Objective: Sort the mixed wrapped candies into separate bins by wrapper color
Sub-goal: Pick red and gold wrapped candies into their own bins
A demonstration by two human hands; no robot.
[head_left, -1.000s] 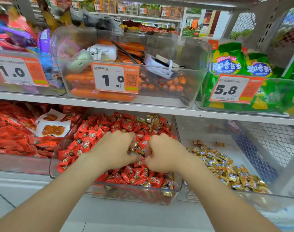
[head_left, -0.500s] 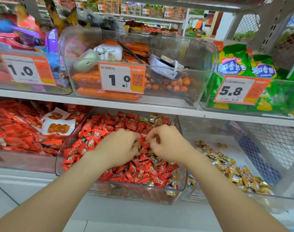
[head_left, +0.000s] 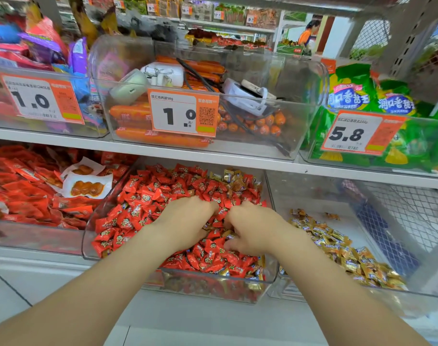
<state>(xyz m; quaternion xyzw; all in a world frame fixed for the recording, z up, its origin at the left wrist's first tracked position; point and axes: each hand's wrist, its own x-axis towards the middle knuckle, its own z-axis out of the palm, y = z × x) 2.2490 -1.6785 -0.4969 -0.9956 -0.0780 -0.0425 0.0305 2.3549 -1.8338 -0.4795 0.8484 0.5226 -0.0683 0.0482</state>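
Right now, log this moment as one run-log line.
left hand: fingers curled in mixed bin | right hand: same bin | grips: hidden | gold candies: some among red candies | gold bin: partly filled

Orange sausages (head_left: 160,139) are stacked in a clear bin (head_left: 300,131) on the upper shelf (head_left: 237,162), behind a 1.0 price tag (head_left: 184,113). White gadgets (head_left: 164,74) (one of them rounded) are laid on top. Green snack bags (head_left: 357,96) are kept just beside, behind a 5.8 tag (head_left: 360,133). Flat red packets (head_left: 25,196) are piled lower left.
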